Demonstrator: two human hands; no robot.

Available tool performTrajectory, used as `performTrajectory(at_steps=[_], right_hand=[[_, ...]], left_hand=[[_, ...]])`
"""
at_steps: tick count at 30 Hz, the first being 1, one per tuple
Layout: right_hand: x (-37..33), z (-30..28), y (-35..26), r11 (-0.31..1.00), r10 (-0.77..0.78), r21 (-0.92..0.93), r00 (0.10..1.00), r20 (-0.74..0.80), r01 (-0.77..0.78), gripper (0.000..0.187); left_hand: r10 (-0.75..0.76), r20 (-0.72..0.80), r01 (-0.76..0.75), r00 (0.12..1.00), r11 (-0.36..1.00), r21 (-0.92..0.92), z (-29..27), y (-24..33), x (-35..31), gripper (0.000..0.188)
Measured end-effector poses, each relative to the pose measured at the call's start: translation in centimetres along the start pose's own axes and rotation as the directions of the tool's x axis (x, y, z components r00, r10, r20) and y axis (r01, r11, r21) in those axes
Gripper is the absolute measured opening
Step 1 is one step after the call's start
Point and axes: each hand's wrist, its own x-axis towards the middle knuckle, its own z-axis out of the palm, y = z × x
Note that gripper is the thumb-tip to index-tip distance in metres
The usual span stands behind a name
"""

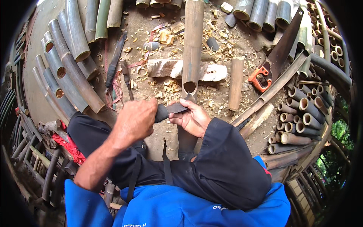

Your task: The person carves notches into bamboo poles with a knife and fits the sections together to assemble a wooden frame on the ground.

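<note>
My left hand (134, 119) is closed in a fist around the dark wrapped handle of a knife (162, 113). The blade (177, 108) points right, and my right hand (194, 119) pinches it between thumb and fingers. Just beyond the hands is the near end of a long bamboo tube (193, 45), with its round opening and a cut, tapering tip toward me. That tube lies across a pale, rough wooden block (164, 68). Part of the tip is hidden behind the blade and my right hand.
Two more blades lie left on the ground: a long knife (112, 70) and a narrow tool (126, 77). An orange-handled saw (261, 78) leans at right, near a short bamboo piece (236, 83). Bamboo tubes (72, 66) line the left; stacked tubes (302, 121) fill the right. Shavings (168, 38) litter the ground.
</note>
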Motion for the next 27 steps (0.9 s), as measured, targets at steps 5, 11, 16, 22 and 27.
performTrajectory(at_steps=[5,11,16,22,27], right_hand=[[-2.2,1.0,-4.8,0.79,0.04,-0.569,0.944,-0.327,-0.23,0.035],[-2.6,1.5,-4.1,0.546,-0.156,-0.792,0.896,-0.417,-0.273,0.031],[0.6,2.8,-2.7,0.658,-0.074,-0.719,0.931,-0.359,-0.225,0.03],[1.6,4.1,-2.4,0.955,-0.108,-0.283,0.992,-0.069,0.085,0.025],[0.2,2.3,-1.2,0.978,-0.163,0.129,0.986,-0.022,0.165,0.031]], left_hand=[[-0.297,-0.016,0.24,0.955,0.801,-0.548,11.7,6.7,-1.3,0.05],[-0.304,-0.014,0.121,0.953,0.418,-0.9,14.9,9.4,-0.1,0.065],[-0.392,0.128,0.24,0.911,0.252,-0.937,14.3,4.5,-1.7,0.043],[-0.468,0.029,0.415,0.883,0.751,-0.513,-0.1,1.0,-1.4,0.037],[0.04,-0.447,0.044,0.894,0.984,0.175,-1.8,4.8,-0.5,0.019]])
